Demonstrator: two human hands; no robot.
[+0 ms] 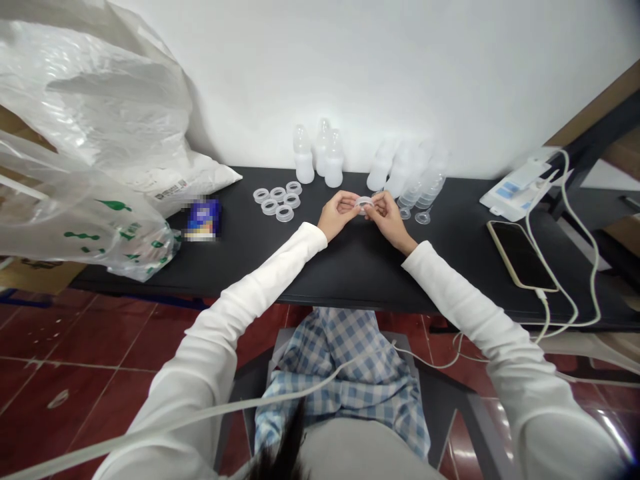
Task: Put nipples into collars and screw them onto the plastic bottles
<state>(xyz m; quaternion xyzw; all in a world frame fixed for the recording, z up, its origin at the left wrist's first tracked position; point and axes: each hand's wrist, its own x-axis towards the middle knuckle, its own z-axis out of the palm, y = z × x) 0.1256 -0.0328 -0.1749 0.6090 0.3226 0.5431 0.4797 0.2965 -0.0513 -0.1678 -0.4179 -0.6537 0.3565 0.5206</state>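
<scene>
Between my two hands, above the black table (pixel 350 280), is a translucent bottle collar ring (pixel 365 201). My left hand (pixel 340 212) pinches its left side, while my right hand (pixel 389 217) grips the right side with thumb and fingers. Several similar collar rings (pixel 277 194) lie in a cluster to the left. Three capped baby bottles (pixel 304 157) stand upright behind my hands. Behind my right hand stand more white bottles or covers (pixel 381 167) and leaning stacks of clear domed covers (pixel 430 187). Clear nipple-like pieces (pixel 423 217) lie at the front of those stacks.
Large plastic bags (pixel 100 100) fill the left end, with a blue packet (pixel 203 219) beside them. A phone (pixel 521 255) with a charging cable and a white box (pixel 517 189) lie on the right. A white cable (pixel 260 400) crosses over my lap.
</scene>
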